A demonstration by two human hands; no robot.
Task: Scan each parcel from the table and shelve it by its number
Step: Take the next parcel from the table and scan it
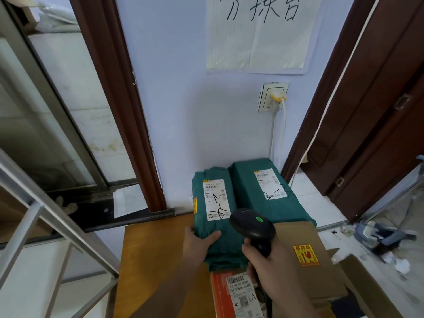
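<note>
Soft green parcel (214,216) at lower centre looks light, slippery; left hand (197,243) grips its near end, right hand (273,267) holds scanner (253,228).

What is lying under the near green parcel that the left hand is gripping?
The green parcel rests on the wooden table; its near end overlaps an orange box. Whatever lies beneath its middle is covered. The left hand grips its near-left corner.

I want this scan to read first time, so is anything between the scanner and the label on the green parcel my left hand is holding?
Nothing visible. The scanner in the right hand sits beside the label; the left hand grips the green parcel below it.
</note>
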